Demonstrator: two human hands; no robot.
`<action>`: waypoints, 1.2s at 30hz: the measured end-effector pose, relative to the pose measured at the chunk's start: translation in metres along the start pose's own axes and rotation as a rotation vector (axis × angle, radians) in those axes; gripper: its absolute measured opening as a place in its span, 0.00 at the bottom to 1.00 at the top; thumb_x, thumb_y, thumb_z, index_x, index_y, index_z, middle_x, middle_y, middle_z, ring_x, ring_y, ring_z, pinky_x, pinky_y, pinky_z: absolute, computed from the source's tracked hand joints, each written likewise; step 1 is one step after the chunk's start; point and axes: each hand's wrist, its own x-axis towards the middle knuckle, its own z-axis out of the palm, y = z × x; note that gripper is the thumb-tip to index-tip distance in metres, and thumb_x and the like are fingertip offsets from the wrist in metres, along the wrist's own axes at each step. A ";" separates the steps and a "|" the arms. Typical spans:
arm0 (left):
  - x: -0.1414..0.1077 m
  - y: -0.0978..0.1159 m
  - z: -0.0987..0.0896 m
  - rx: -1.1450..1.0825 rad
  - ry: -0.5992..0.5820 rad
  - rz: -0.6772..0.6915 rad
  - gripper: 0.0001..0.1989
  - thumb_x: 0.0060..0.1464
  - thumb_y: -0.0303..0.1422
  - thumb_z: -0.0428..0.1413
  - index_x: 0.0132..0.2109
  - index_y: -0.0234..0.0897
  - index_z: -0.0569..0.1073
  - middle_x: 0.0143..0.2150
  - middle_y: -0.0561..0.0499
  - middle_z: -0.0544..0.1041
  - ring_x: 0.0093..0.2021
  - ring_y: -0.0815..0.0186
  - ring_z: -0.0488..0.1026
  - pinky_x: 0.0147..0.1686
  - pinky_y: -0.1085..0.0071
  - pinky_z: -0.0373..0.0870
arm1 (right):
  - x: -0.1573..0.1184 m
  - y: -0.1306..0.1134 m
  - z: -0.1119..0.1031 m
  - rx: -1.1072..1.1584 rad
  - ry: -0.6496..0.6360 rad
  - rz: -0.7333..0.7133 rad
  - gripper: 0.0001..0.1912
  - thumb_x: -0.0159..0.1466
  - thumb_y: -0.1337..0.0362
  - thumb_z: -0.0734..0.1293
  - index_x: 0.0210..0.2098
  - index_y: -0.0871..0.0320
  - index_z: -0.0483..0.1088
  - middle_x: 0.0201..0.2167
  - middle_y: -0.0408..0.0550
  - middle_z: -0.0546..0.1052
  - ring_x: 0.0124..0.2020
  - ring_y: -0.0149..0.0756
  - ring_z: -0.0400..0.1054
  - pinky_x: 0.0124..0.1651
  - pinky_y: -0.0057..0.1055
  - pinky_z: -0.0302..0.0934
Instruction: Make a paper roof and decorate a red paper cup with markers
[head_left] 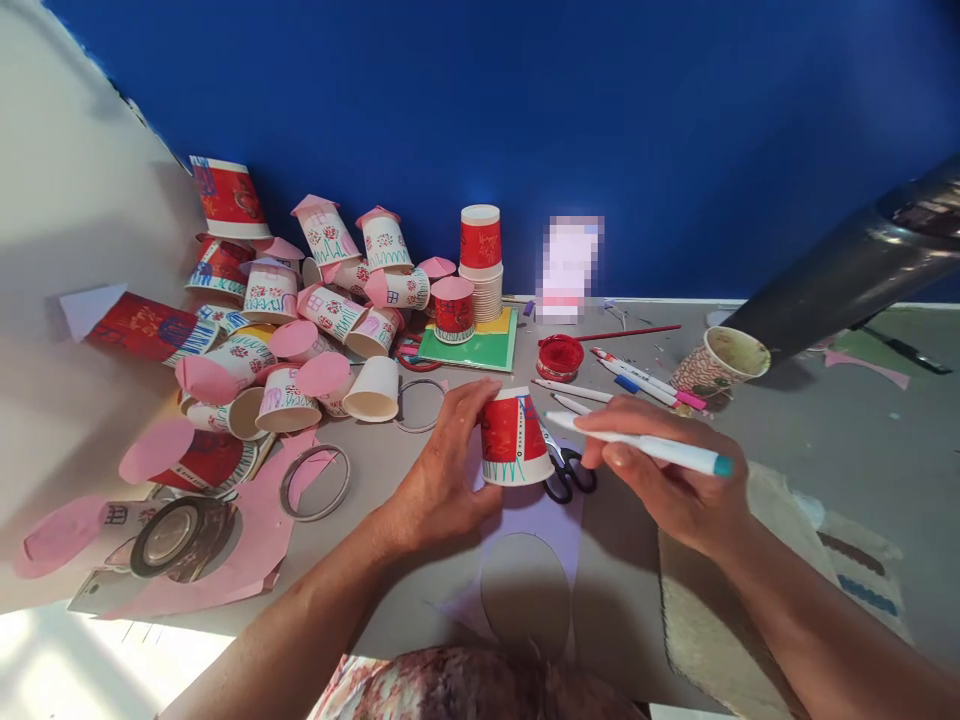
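My left hand (450, 470) holds a red and white paper cup (514, 440) upside down, with fingers at its top and thumb near its rim. Green zigzag strokes run along the cup's lower white band, and blue lines show near its top right. In my right hand (675, 470) is a white marker with a teal end (660, 449), its tip pointing left, just right of the cup and apart from it. Black-handled scissors (570, 472) lie behind the cup, on purple paper (525, 512) with a round cutout.
Many decorated cups, some with pink paper cones (322, 374), crowd the left. Tape rings (315, 483) lie before them. Stacked cups (481, 240) stand at the back beside a green packet (480, 350). A red paint pot (560, 358), markers and a patterned cup (720, 365) are right.
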 end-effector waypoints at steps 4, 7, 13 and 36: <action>0.000 -0.002 0.000 -0.051 0.030 -0.008 0.49 0.44 0.19 0.59 0.71 0.47 0.53 0.69 0.41 0.58 0.71 0.47 0.56 0.69 0.45 0.60 | 0.001 -0.009 0.002 0.061 -0.047 -0.057 0.13 0.67 0.71 0.68 0.48 0.54 0.78 0.33 0.47 0.83 0.31 0.36 0.75 0.33 0.33 0.69; 0.000 -0.003 0.001 -0.079 0.030 -0.003 0.49 0.44 0.19 0.59 0.71 0.48 0.53 0.69 0.42 0.59 0.71 0.48 0.57 0.69 0.46 0.60 | 0.001 -0.013 0.006 0.029 -0.048 -0.039 0.12 0.66 0.73 0.68 0.45 0.55 0.78 0.32 0.47 0.83 0.31 0.35 0.76 0.33 0.31 0.70; -0.001 -0.003 0.002 -0.102 0.021 -0.034 0.48 0.42 0.19 0.59 0.70 0.46 0.54 0.68 0.42 0.59 0.71 0.49 0.57 0.70 0.47 0.59 | 0.001 -0.012 0.009 0.006 -0.083 -0.067 0.10 0.66 0.72 0.67 0.44 0.55 0.77 0.30 0.46 0.81 0.30 0.35 0.75 0.32 0.31 0.69; 0.000 -0.012 0.003 -0.303 0.014 -0.170 0.48 0.43 0.20 0.63 0.70 0.46 0.59 0.72 0.43 0.62 0.71 0.49 0.61 0.73 0.49 0.56 | 0.002 -0.003 -0.006 0.131 -0.064 0.032 0.08 0.68 0.72 0.66 0.40 0.54 0.75 0.27 0.42 0.76 0.27 0.32 0.68 0.31 0.32 0.63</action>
